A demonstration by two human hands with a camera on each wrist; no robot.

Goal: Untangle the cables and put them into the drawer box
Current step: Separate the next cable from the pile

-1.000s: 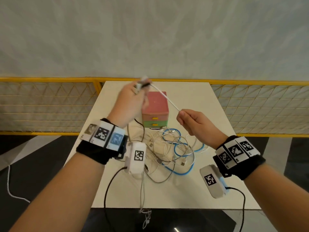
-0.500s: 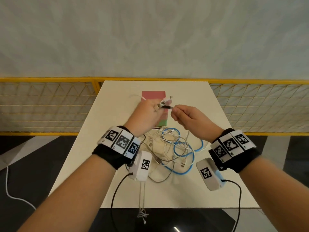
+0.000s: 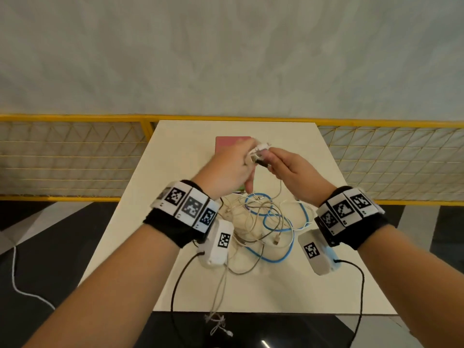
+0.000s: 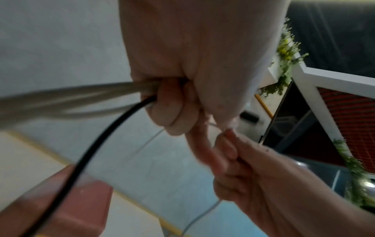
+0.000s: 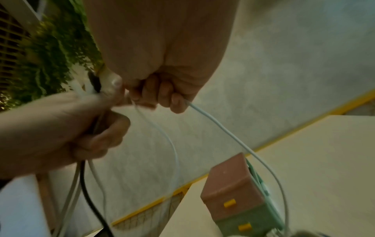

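Thin white cable [image 3: 259, 149], stretched taut between the hands a second ago, now gathered into loops above the pink-and-green drawer box [image 3: 232, 144] near the desk's [image 3: 346, 272] far edge. Left hand [image 3: 227, 172] grips the coil; right hand [image 3: 291, 173] pinches the strand. Nearly ready for stowing; tangled pile [image 3: 266, 222] remains mid-desk.

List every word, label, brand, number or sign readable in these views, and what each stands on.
None: no words, brands or numbers show in any view.
Left wrist band: black-and-white square code markers only, no lettering.
Right wrist band: the same kind of markers.
Drawer box: plain, no label.
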